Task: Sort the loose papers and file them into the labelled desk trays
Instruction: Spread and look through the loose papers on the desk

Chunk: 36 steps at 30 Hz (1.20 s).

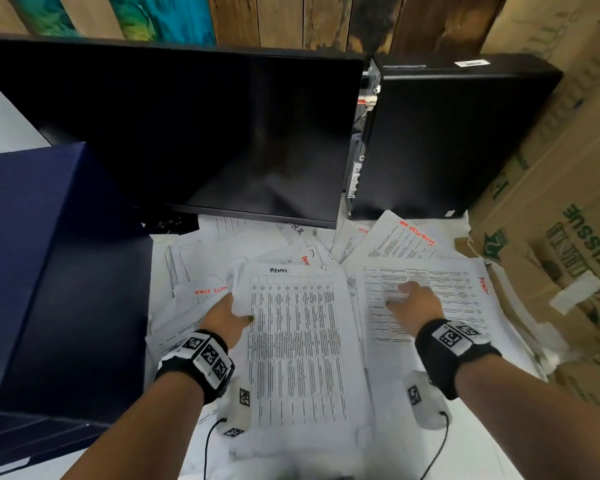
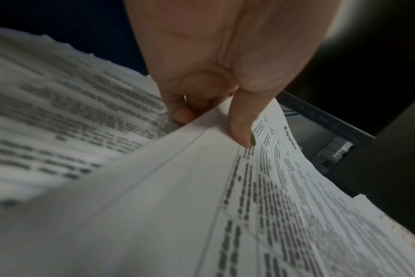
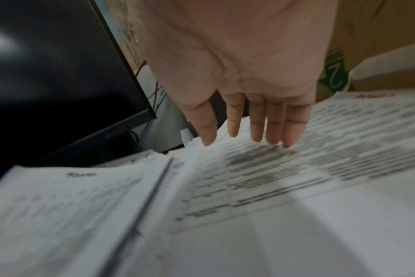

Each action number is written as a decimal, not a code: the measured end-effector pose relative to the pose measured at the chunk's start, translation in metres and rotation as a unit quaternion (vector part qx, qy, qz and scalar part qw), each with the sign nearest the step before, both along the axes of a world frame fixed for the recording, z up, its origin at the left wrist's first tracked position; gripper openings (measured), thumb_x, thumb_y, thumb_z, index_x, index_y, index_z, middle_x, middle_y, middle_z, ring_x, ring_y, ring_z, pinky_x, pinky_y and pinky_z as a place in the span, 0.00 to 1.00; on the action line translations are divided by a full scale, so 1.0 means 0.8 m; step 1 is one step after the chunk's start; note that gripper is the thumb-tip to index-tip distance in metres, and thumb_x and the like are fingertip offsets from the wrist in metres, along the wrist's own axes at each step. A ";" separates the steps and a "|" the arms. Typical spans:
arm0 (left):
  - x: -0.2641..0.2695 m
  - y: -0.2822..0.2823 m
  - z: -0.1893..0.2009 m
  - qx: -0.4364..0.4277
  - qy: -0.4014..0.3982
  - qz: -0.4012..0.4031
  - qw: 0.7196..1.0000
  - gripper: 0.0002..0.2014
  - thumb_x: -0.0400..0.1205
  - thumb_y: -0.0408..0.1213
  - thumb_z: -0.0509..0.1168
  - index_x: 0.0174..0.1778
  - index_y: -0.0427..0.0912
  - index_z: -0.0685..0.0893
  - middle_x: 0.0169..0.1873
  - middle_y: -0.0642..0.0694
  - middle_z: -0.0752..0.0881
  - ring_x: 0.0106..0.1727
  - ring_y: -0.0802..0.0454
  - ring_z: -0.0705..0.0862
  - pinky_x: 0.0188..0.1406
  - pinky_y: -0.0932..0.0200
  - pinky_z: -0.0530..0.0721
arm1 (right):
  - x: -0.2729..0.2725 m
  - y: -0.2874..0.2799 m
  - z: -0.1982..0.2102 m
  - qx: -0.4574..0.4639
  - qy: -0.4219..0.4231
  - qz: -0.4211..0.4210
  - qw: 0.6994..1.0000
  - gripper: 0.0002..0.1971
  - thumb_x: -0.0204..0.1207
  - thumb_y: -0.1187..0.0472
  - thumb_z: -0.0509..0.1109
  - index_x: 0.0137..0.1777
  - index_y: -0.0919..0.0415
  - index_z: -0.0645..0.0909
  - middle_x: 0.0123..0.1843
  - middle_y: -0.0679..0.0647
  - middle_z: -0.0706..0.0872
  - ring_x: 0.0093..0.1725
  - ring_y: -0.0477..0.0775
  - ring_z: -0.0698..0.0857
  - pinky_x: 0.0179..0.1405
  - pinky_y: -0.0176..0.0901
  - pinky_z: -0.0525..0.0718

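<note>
1. The held stack of papers (image 1: 293, 344), headed "ADMIN" in black handwriting, hangs in mid-frame above the paper-strewn desk; the left hand (image 1: 227, 318) grasps it at its left edge, thumb (image 2: 243, 129) on top and fingers curled beneath, as the left wrist view shows plainly.
2. Just to its right lies a loose sheet (image 1: 426, 299) marked "ADMIN" in red along its far edge; the right hand (image 1: 414, 301) is over it, released and flat, fingers (image 3: 275, 123) straight and together, tips at or just above the print; whether they touch is hard to tell through the blur.
3. The step in hand looks like gathering: one category is being collected into the held stack, and the red-marked sheet seems the next candidate; the next move probably calls for sliding or pinching that single sheet free without dragging its neighbours, then laying it squarely on the stack.
4. Around these, more papers (image 1: 243, 251) fan out toward a dark monitor (image 1: 187, 133), some with red headings; a black computer case (image 1: 447, 133) stands to the right, cardboard boxes (image 1: 561, 237) beyond it, a dark blue box (image 1: 49, 254) to the left.
5. No labelled trays are visible in any view; the printed text is too small to read; the stack's lower edge is blurred.
</note>
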<state>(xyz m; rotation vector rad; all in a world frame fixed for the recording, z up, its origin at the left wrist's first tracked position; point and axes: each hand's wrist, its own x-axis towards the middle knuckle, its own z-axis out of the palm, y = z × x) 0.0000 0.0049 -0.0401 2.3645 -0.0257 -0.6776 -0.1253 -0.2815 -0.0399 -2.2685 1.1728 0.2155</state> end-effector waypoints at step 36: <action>0.041 0.034 -0.030 0.001 0.034 -0.001 0.999 0.19 0.86 0.41 0.56 0.71 0.36 0.74 0.67 0.38 0.79 0.68 0.40 0.76 0.65 0.54 0.72 | -0.048 -0.100 -0.004 -0.126 0.096 -0.116 0.981 0.22 0.81 0.58 0.61 0.73 0.63 0.69 0.68 0.66 0.77 0.67 0.66 0.77 0.62 0.57 0.79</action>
